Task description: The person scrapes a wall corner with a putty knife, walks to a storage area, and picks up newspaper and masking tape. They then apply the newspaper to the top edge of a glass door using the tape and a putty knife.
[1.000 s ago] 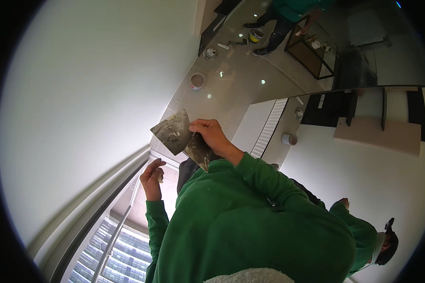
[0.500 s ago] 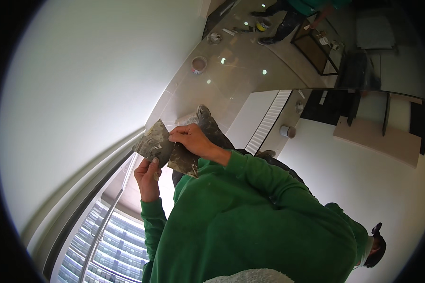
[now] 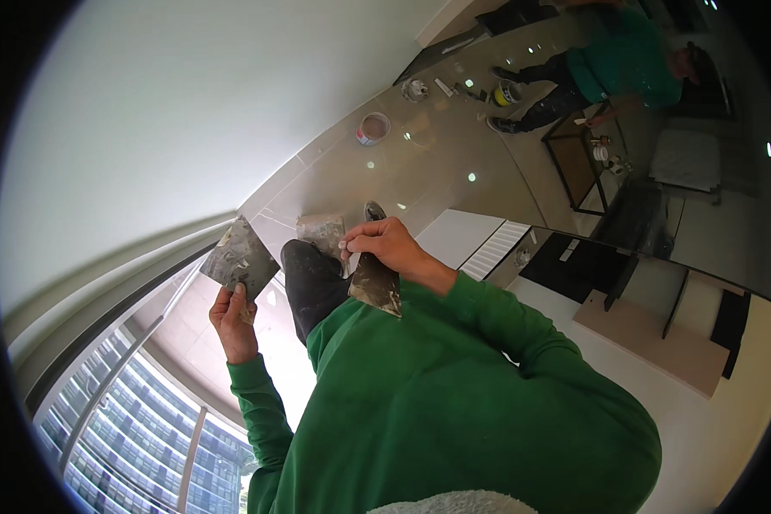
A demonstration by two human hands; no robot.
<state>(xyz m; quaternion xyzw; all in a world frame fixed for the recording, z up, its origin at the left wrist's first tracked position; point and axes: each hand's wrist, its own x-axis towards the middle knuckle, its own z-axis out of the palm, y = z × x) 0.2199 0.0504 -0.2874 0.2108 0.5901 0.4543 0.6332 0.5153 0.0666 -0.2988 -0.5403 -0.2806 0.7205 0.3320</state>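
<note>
left hand (image 3: pixel 233 319): clamped on grey plate (image 3: pixel 242 257), thumb on the smeared face near its lower corner. plate is flat, four-sided, tilted, held out by the white wall (image 3: pixel 188 103) and above the window (image 3: pixel 128 445).

right hand (image 3: pixel 390 248): thumb and index tips together, other fingers curled over dark plate (image 3: pixel 375 287); exact grip hidden under the palm. that plate hangs below the hand, just in front of the green sweatshirt (image 3: pixel 454 385), pale smears along its lower edge.

two plates well apart, dark trouser knee (image 3: pixel 304 283) between them.

beyond the hands: tiled floor (image 3: pixel 437 146) with a pale bucket (image 3: pixel 373 128) near the wall. white ribbed panel (image 3: pixel 495 248) off to the right. upper right, darker area: person in green top (image 3: pixel 625 64), yellow bucket (image 3: pixel 505 92) by their feet, black-framed table (image 3: pixel 578 163) nearby.
</note>
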